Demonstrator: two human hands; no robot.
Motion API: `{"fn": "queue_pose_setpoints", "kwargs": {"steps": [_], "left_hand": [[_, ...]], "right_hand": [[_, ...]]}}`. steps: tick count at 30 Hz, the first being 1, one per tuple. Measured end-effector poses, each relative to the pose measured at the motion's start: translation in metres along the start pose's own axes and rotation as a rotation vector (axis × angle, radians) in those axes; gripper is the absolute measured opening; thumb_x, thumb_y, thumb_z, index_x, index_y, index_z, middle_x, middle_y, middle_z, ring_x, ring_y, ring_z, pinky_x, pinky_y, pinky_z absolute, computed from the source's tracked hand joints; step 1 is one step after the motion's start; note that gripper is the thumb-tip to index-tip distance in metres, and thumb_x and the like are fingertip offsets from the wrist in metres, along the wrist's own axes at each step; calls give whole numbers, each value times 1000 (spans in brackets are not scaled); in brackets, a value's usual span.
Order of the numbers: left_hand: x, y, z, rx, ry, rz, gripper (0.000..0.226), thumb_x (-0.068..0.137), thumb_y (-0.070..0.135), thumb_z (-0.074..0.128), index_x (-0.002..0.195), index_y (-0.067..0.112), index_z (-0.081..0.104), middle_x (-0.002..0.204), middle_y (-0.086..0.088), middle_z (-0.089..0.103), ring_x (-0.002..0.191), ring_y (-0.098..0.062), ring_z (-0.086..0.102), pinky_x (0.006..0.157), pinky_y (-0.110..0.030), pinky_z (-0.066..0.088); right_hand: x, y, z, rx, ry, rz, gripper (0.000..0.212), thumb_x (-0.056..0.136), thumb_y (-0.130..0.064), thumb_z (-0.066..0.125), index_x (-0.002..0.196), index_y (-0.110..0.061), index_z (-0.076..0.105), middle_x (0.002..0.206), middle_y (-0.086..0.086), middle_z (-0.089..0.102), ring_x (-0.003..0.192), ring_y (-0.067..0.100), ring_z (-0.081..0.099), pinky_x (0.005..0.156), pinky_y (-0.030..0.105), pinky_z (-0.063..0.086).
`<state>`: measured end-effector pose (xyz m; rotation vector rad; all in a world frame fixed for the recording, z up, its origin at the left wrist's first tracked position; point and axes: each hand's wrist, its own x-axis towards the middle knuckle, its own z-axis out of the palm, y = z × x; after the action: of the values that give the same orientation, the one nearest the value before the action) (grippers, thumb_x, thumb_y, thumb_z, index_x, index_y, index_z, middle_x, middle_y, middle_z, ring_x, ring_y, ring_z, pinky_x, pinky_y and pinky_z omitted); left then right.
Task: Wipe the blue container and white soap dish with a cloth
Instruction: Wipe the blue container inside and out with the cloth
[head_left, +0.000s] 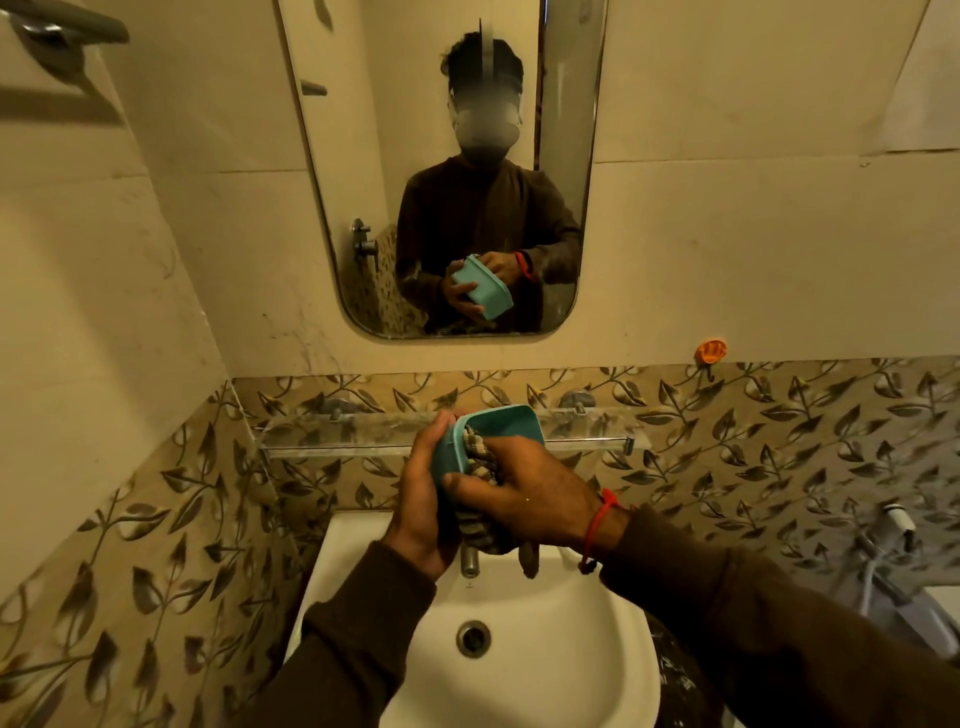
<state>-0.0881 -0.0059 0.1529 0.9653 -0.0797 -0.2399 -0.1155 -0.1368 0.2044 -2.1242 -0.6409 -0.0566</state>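
Fingers (470, 480) over container (506, 423) rim — cloth (478, 457) (inside)

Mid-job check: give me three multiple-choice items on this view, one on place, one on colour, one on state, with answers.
1. The blue container is held:
A. over the sink
B. on the glass shelf
C. on the floor

2. The thread on the right hand's wrist is:
A. green
B. red
C. white

3. The cloth is:
A. hanging on a hook
B. lying in the basin
C. pressed into the container

Answers: 1 A, the left hand grips it above the basin; 2 B, a red band shows; 3 C, the right hand pushes it inside.
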Motion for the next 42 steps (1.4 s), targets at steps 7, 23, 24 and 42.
{"fn": "queue_pose_setpoints", "kwargs": {"steps": [7, 23, 24, 42], "left_hand": [[2, 18, -15, -23, -38, -288, 67, 87, 58, 64, 126, 3, 71, 118, -22, 73, 104, -36, 71, 92, -46, 58], [-8, -11, -26, -135, -66, -9, 92, 81, 85, 49, 141, 16, 61, 141, -28, 60, 131, -44, 58, 103, -59, 51], [-7, -15, -20, -98, -14, 36, 84, 85, 83, 45, 134, 18, 67, 136, -27, 64, 126, -42, 63, 96, -54, 57], [1, -23, 2, -139, 150, -16, 81, 87, 82, 38, 122, 19, 75, 125, -20, 73, 114, -39, 71, 91, -54, 60]], "right_hand": [[-7, 0, -12, -263, -303, -213, 45, 83, -40, 70, 120, -18, 56, 115, 2, 63, 102, 11, 57, 90, 35, 54], [-5, 11, -23, -263, -270, -93, 34, 92, -43, 56, 116, -19, 58, 105, -1, 64, 89, 7, 62, 75, 19, 54], [-4, 9, -22, -223, -275, -83, 34, 92, -45, 55, 116, -20, 57, 106, 0, 65, 91, 9, 63, 77, 22, 56], [16, -2, 6, -352, -167, 133, 34, 100, -25, 43, 131, -12, 49, 126, 13, 41, 109, 29, 52, 102, 37, 44]]}}
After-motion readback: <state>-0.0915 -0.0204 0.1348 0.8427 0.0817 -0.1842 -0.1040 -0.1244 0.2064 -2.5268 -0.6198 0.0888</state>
